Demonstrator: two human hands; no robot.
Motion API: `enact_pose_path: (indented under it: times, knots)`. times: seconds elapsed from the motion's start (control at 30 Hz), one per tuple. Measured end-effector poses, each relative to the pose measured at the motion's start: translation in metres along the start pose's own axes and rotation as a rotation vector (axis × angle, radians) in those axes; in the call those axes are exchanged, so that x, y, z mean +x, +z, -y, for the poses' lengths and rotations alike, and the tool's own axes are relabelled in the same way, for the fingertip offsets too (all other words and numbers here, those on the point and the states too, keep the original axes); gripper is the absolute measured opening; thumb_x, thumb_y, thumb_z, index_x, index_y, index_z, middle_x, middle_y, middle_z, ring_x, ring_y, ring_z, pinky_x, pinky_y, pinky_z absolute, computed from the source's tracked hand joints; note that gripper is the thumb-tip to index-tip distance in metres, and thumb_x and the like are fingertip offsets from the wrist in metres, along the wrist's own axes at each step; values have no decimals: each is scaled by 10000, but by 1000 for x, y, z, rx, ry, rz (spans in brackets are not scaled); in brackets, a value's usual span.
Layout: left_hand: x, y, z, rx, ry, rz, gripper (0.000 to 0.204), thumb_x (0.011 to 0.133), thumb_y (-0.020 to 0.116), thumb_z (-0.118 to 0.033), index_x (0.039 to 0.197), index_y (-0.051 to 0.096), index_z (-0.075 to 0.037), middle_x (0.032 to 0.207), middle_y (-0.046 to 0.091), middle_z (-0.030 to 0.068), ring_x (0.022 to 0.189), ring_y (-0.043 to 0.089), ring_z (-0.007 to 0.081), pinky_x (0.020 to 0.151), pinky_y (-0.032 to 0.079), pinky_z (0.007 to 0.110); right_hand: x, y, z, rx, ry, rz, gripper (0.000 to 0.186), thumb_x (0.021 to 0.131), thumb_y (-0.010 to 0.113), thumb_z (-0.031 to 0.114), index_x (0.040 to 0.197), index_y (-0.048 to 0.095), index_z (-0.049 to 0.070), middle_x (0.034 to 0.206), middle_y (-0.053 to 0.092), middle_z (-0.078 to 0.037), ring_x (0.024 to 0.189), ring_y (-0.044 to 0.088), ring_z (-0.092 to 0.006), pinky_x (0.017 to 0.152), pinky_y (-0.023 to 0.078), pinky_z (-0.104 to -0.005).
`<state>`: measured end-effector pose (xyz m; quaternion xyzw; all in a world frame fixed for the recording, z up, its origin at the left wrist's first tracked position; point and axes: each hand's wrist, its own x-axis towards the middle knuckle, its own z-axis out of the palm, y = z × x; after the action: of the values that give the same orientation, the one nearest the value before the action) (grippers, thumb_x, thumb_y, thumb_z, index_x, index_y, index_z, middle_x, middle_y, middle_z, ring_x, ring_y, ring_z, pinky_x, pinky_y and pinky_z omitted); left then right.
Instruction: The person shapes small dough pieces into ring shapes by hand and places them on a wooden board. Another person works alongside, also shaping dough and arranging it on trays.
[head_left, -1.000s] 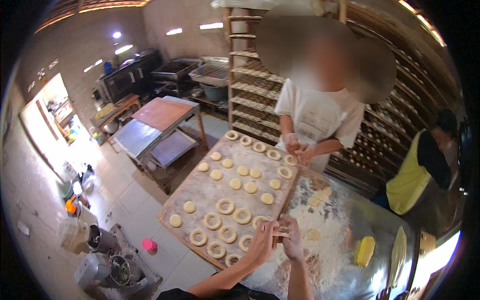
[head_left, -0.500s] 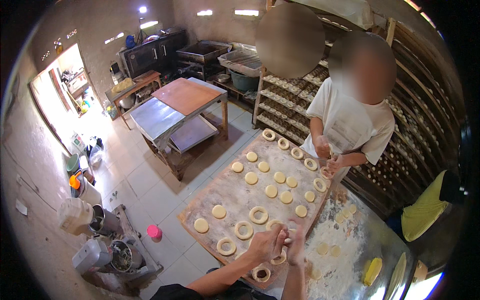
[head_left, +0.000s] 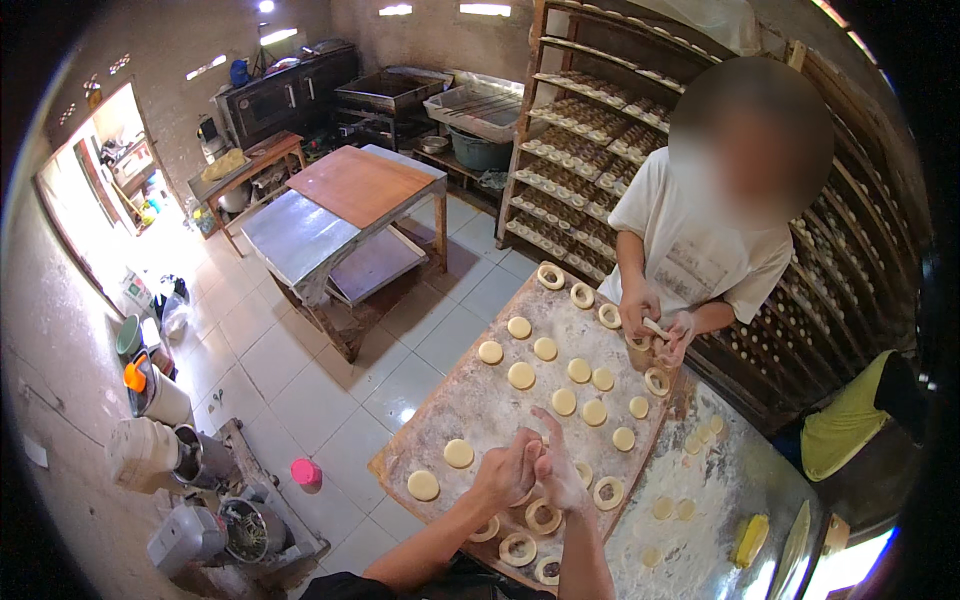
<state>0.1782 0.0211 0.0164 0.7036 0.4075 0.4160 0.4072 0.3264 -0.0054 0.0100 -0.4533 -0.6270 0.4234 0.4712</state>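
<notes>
My left hand (head_left: 505, 470) and my right hand (head_left: 557, 472) meet above the floured board (head_left: 395, 465), fingers pinched on a pale piece of dough (head_left: 543, 440) that they mostly hide. One right finger sticks up. Below and around them lie dough rings (head_left: 518, 548), some with dark patches inside, and flat round discs (head_left: 458, 452). Across the board a co-worker in a white shirt (head_left: 690, 260) has both hands (head_left: 672, 335) on a pale dough strand at the board's right side.
A floury metal worktop (head_left: 720, 510) adjoins the board, with a yellow object (head_left: 750, 540) on it. Behind stand racks of dough (head_left: 580, 120) and a low table (head_left: 360, 185). Buckets and mixing machines (head_left: 205, 530) line the left. A person in yellow (head_left: 840, 420) bends at the right.
The view has shifted. My joined hands have moved leftward and farther over the board, a right finger now raised. The co-worker's dough strand has come into sight between their hands.
</notes>
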Motion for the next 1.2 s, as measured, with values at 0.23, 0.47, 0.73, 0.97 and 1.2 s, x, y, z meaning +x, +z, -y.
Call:
enact_pose_path:
  times: [0.23,0.47,0.73,0.97,1.2]
  knots:
    - [24,-10,9,34,81,-105,219,1075,423,-228,1020,551,-58,735,655,191,664,671,419,552,501,491,28,6,-26,122,175,5,643,978,595,371,1501,316,122,802,595,-33,756,609,-146,678,490,-291]
    - [40,-14,17,-32,14,-78,167,1066,452,-215,1068,529,-67,720,649,185,641,666,409,552,512,469,50,13,-9,222,28,-62,671,981,423,675,1375,387,133,937,695,-202,778,682,-289,650,544,-369]
    - [52,-10,27,68,-163,40,273,1089,402,-302,1091,493,-45,794,656,175,724,713,378,621,534,439,54,4,-19,208,242,-131,631,1028,442,568,1498,327,163,925,661,-92,753,607,-125,618,456,-230]
    - [85,-4,61,537,68,-126,397,1006,523,-254,1318,467,-13,1064,616,301,943,599,467,796,498,534,87,1,-30,-416,578,-330,647,1013,503,492,1489,351,81,957,658,-165,890,644,-294,776,498,-440]
    - [64,-32,86,658,-61,113,594,866,714,-277,1343,475,-16,1075,583,243,1004,587,409,836,491,499,72,13,-24,-706,464,-164,411,938,592,347,1286,537,135,1162,661,-239,1123,626,-398,923,497,-545]
